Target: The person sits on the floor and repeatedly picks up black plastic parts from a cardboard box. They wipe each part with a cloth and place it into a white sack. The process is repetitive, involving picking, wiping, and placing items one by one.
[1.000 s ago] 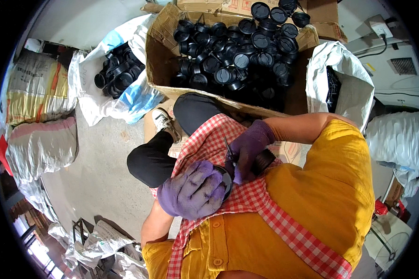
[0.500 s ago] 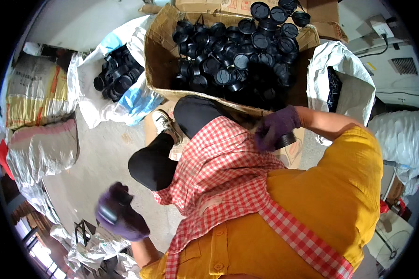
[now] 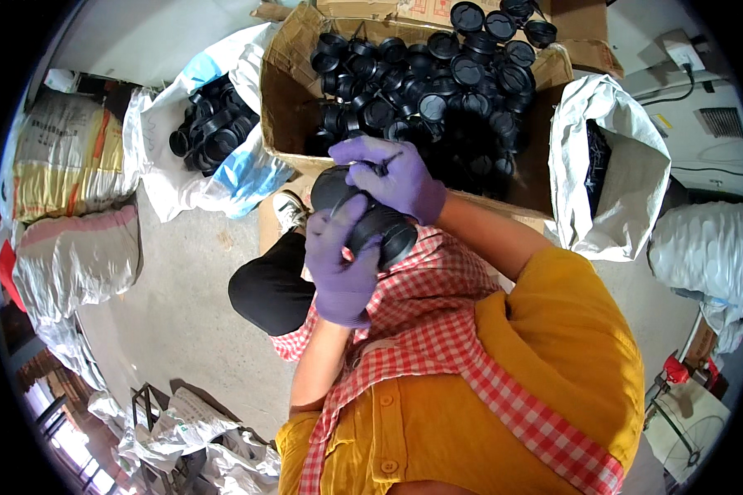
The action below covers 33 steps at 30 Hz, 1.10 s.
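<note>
We take the cardboard box (image 3: 282,124) as our landmark. Just below its near edge, over the lap, both gloved hands meet on one black round part (image 3: 377,229), a ribbed, cup-like plastic piece. We judge the step in hand to be working on this single piece, trimming or cleaning it, after taking it from the heap of like black parts (image 3: 437,82) that fills the box.

The left hand (image 3: 343,268) comes up from below the box, forearm rising almost straight, and its fingers (image 3: 330,235) wrap the near side of the part, closed on it in a firm grip. The right hand (image 3: 392,177) reaches in from the right of the box, forearm crossing the checked cloth (image 3: 437,330), and lies over the top of the part. Its fingers pinch a thin dark tool (image 3: 377,165), which looks like a small blade or pick, though it is too slim for us to be sure. They are closed on it, with the palm also resting on the part.

As we judge it, the next move calls for the left hand to hold or turn the part steadily while the right guides the tool along the rim with short, controlled strokes, angled away from the gloved fingers.

Left of the box, a white sack (image 3: 169,177) holds more black parts; right of it stands another white sack (image 3: 611,165).
</note>
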### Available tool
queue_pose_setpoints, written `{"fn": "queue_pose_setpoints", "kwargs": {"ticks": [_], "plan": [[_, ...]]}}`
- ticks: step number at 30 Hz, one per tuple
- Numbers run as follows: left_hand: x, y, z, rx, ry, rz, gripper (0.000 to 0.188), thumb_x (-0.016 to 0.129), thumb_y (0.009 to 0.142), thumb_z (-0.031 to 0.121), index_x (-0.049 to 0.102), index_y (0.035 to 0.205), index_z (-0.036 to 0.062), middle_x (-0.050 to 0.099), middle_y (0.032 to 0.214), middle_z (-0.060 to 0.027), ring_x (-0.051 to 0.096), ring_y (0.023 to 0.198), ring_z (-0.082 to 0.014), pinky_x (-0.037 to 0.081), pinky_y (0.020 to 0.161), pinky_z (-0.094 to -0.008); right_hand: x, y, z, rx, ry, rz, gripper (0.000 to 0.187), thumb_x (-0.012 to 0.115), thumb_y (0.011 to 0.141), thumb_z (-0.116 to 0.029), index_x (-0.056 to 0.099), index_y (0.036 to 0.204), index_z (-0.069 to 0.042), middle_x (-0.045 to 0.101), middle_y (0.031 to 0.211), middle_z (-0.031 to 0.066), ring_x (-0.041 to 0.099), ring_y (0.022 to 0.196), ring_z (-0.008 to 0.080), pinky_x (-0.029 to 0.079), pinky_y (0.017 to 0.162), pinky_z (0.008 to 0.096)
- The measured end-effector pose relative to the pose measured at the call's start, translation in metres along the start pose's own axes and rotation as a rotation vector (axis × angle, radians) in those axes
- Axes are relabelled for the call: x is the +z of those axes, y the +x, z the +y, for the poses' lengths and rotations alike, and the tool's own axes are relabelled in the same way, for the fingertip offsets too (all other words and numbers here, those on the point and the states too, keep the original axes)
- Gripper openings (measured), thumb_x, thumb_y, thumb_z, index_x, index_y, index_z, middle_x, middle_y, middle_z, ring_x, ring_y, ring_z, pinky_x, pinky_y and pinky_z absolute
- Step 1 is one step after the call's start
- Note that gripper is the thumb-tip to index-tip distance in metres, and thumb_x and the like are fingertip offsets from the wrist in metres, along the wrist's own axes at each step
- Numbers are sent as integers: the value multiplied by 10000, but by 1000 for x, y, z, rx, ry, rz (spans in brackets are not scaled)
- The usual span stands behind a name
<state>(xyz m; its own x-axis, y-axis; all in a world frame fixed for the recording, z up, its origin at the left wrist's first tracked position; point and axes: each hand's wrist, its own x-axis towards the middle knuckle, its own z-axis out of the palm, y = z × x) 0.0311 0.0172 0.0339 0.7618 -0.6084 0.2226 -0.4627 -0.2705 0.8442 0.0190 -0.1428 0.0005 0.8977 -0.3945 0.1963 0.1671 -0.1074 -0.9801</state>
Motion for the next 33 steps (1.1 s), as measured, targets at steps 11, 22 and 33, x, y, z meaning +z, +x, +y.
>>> {"fn": "queue_pose_setpoints", "kwargs": {"ticks": [11,22,33], "plan": [[-116,111,-30,322,985,392,761,753,702,166,393,1371,120,423,1322,-237,405,1218,-394,354,986,-420,-92,11,192,536,-1104,-426,273,466,883,-190,550,1132,-117,635,989,179,610,897,370,487,780,446],[-21,34,-56,-464,-370,-178,511,653,839,182,480,1287,10,543,1239,-113,543,1095,-232,436,932,-336,-96,-7,153,691,-905,-306,405,536,870,-358,546,1130,-48,601,1080,212,587,1004,357,466,842,447],[28,25,-73,-413,-672,-239,359,526,793,-5,539,1152,-3,600,1068,-113,593,959,-219,505,815,-319,-35,-61,4,-65,-542,-349,254,645,782,-224,623,992,-83,658,846,125,630,764,326,500,677,387]]}}
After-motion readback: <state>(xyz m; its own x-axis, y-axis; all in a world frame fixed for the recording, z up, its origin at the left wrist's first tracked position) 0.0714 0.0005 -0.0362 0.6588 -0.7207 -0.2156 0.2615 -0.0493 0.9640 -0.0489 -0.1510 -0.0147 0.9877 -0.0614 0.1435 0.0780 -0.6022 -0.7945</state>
